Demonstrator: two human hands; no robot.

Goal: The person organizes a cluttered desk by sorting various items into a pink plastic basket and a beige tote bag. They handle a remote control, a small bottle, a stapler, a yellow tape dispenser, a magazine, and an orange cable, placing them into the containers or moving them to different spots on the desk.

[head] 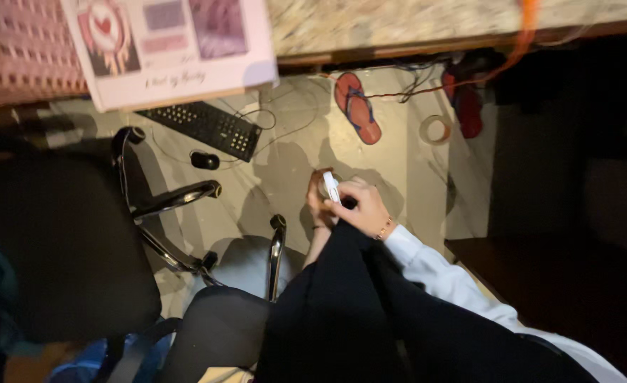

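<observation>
Above the floor [292,177], beside the chair base [186,206], the right hand [363,209] pinches a small white object [332,186] upright, while the left hand [318,202] cups a round thing, steadying it.

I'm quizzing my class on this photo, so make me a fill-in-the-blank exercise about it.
1. The right hand holds a small ____ object.
2. The keyboard lying on the floor is ____ in colour.
3. Beside the keyboard lies a black computer ____.
4. The sandal on the floor is mostly ____.

Missing words: white; black; mouse; red
</observation>
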